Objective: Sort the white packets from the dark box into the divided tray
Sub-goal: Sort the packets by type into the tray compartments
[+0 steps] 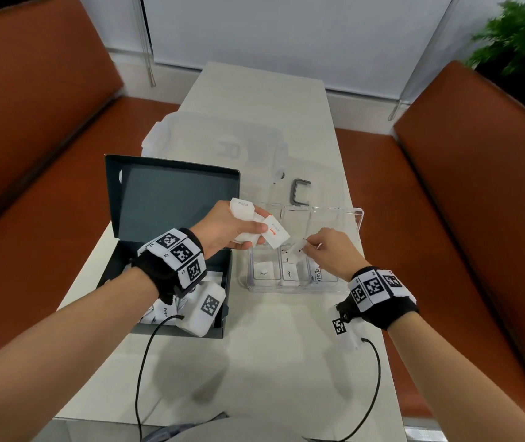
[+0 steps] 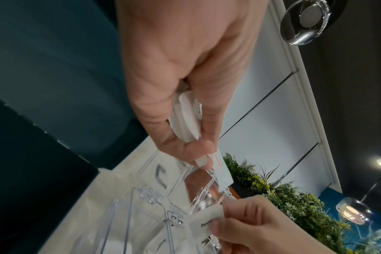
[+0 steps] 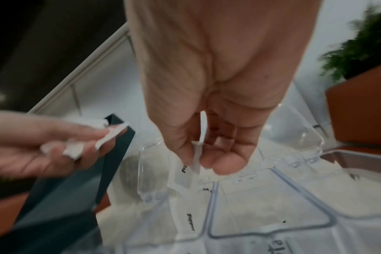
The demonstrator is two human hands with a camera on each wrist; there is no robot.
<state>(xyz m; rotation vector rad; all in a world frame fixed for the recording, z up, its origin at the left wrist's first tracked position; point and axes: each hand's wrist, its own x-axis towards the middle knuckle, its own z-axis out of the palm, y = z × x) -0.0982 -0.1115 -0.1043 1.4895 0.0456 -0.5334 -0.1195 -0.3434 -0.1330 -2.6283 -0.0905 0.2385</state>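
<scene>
My left hand (image 1: 238, 224) grips a bunch of white packets (image 1: 262, 228) above the gap between the dark box (image 1: 171, 199) and the clear divided tray (image 1: 358, 215); the outermost packet (image 2: 222, 170) carries red print. My right hand (image 1: 324, 247) pinches one white packet (image 1: 297, 250) with black print over the tray's middle column. In the right wrist view that packet (image 3: 185, 177) hangs from thumb and forefinger just above the compartments. The near compartments hold packets labelled Sugar (image 1: 264, 272), pepper (image 1: 289, 274) and stevia (image 1: 317, 274). More packets (image 1: 162, 311) lie in the box, partly hidden by my left wrist.
The box lid (image 1: 175, 193) stands upright behind my left hand. A translucent plastic container (image 1: 222, 145) sits farther back on the pale table (image 1: 254, 362), with a grey clip (image 1: 299, 193) beside it. Orange benches (image 1: 478, 218) flank the table. Cables (image 1: 146, 362) trail from both wrists.
</scene>
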